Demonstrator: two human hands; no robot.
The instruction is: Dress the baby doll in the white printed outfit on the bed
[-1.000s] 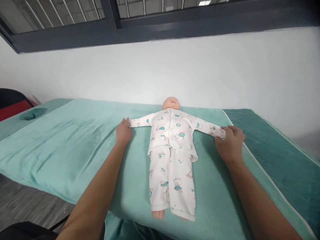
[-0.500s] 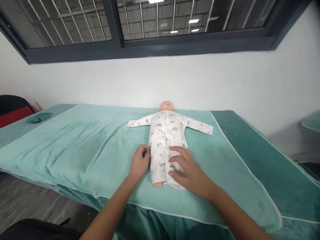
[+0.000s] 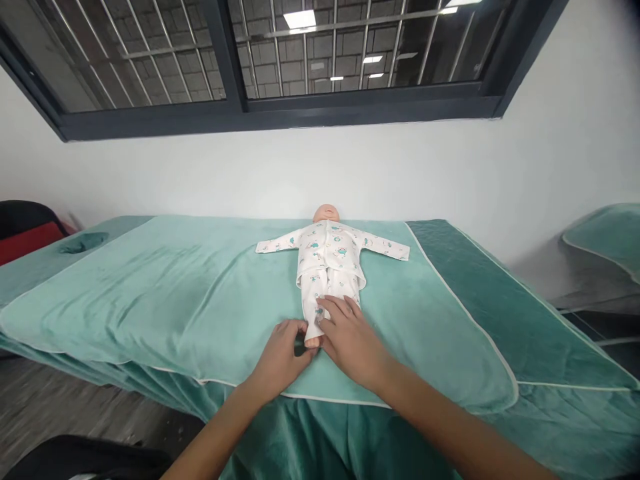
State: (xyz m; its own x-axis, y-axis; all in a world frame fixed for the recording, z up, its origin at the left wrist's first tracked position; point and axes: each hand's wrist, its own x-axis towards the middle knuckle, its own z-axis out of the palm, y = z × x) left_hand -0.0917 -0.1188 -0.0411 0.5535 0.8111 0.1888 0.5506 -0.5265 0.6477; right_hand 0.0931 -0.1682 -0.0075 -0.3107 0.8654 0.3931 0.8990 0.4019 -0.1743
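Lying just beyond both hands is one doll (image 3: 327,257) in printed pyjamas, on its back with arms out. The right hand (image 3: 350,337) rests flat, fingers loosely spread, over the two trouser legs and hides one foot. The left hand (image 3: 281,352), beside it, curls at the one bare foot (image 3: 313,342); I cannot tell whether it pinches. One teal blanket (image 3: 150,287) lies under everything.
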